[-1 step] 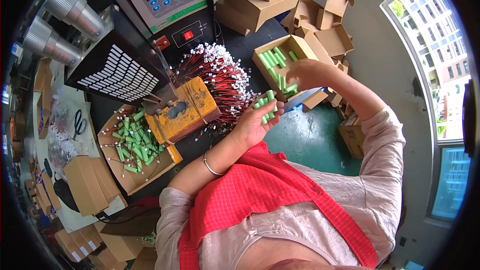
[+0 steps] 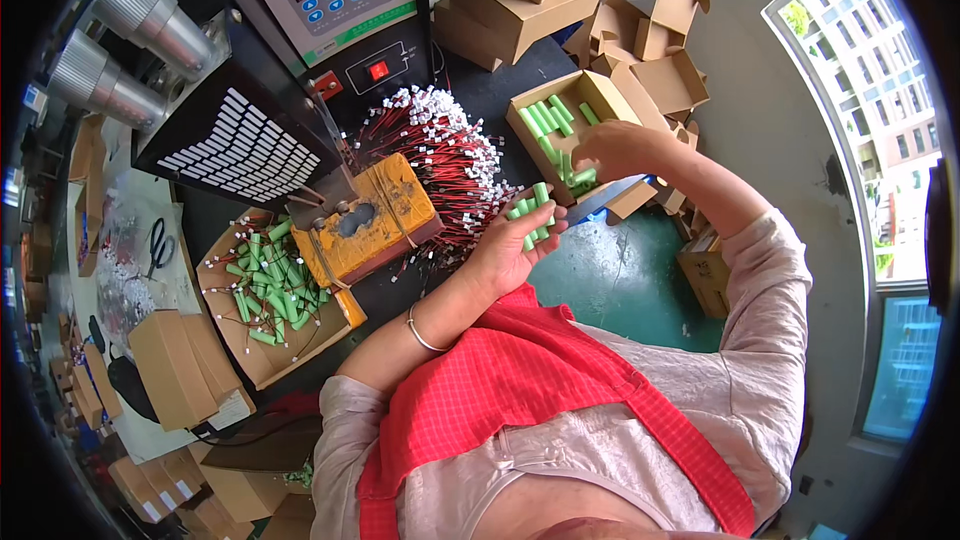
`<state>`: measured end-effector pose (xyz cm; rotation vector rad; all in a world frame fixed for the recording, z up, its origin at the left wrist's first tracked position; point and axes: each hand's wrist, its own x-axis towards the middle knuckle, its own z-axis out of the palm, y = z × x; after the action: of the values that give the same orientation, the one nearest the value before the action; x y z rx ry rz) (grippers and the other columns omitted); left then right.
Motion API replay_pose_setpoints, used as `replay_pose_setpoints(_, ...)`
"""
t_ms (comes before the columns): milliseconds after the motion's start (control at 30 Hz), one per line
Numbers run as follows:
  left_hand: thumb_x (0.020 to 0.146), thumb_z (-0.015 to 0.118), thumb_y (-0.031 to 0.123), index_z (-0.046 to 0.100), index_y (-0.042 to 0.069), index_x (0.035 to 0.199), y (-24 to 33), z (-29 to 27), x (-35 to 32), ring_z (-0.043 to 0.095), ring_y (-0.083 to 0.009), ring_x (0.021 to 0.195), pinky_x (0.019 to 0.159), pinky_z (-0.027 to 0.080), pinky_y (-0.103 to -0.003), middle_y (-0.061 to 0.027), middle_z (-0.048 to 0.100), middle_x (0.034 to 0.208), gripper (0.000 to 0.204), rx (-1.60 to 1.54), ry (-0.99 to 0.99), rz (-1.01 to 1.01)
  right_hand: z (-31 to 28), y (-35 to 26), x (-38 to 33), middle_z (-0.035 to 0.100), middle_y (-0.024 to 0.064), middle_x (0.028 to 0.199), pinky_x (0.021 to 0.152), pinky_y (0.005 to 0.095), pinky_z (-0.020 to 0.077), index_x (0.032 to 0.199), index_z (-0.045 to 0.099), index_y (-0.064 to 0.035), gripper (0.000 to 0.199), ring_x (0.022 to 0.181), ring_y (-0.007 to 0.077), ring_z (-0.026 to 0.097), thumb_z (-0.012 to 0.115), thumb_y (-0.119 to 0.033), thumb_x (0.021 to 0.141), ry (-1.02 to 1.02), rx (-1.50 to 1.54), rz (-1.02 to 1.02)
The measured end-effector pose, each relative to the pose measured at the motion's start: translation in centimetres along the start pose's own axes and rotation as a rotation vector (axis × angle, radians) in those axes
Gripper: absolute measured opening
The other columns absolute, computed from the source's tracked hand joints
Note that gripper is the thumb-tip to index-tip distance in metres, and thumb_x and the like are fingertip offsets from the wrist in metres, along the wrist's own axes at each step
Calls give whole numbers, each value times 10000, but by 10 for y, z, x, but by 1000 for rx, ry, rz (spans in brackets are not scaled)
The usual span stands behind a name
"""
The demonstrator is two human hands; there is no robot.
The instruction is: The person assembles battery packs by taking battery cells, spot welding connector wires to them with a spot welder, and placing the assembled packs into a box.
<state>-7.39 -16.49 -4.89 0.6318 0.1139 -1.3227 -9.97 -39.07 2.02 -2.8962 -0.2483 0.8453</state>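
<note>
Several light green cylindrical battery cells (image 2: 541, 194) lie bunched in my left hand (image 2: 502, 252), its thumb closed over them. My right hand (image 2: 612, 147) reaches over the near right side of an open cardboard box (image 2: 517, 118). Its fingers are bent down and drawn together among the green cells (image 2: 573, 176) at that end; whether one is pinched between the fingertips is hidden. More loose cells (image 2: 547, 116) lie toward the box's far end. Left of the box spreads a heap of red and black wire leads (image 2: 440, 155) with white connectors.
A yellow block (image 2: 395, 202) bound with wire stands below a black welding machine (image 2: 375, 40) with a lit screen. Left of it, a cardboard tray (image 2: 262, 370) holds wired green cells. Cardboard boxes (image 2: 525, 5) are stacked at the back. Scissors (image 2: 160, 246) lie far left.
</note>
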Motion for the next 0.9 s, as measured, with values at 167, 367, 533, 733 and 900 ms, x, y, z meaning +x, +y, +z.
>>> replay_pose_setpoints(167, 845, 600, 153, 539, 154, 1067, 3, -7, -4, 600, -160, 782, 646, 511, -259, -57, 609, 914, 230, 20, 3, 23, -1, -3, 13, 632, 159, 810, 702, 399, 461, 878, 604, -42, 272, 785, 320, 610, 670, -117, 625, -9, -68, -20)
replay_pose_setpoints(367, 848, 573, 97, 469, 107, 1146, -2, -3, -4, 567, -202, 990, 843, 481, -321, -94, 563, 1090, 316, -64, -79, 116, -5, 4, 5, 599, 101, 708, 598, 321, 447, 860, 587, -4, 310, 645, 196, 569, 681, -244, 688, 123, 400, 248)
replay_pose_setpoints(533, 776, 635, -10, 478, 146, 1092, -6, 5, -2, 556, -147, 963, 861, 469, -380, -14, 559, 1033, 386, -102, -164, 134, -27, -58, -17, 558, 8, 581, 476, 209, 408, 703, 616, -26, 354, 514, 62, 507, 609, -361, 815, 23, 879, 301)
replay_pose_setpoints(733, 784, 663, 86, 552, 132, 1007, -4, -5, -9, 589, -139, 880, 711, 477, -249, -18, 609, 942, 253, -66, 16, 59, -19, -79, 8, 593, 99, 596, 529, 292, 463, 780, 631, 9, 224, 529, 154, 569, 624, -212, 812, 470, 653, 117)
replay_pose_setpoints(900, 780, 650, 163, 567, 24, 1035, -17, -40, -35, 600, -177, 851, 715, 492, -301, -79, 618, 949, 301, 115, -88, 156, -5, -81, 85, 560, 192, 623, 521, 415, 417, 685, 582, 27, 281, 521, 310, 534, 636, -243, 745, 614, 423, -21)
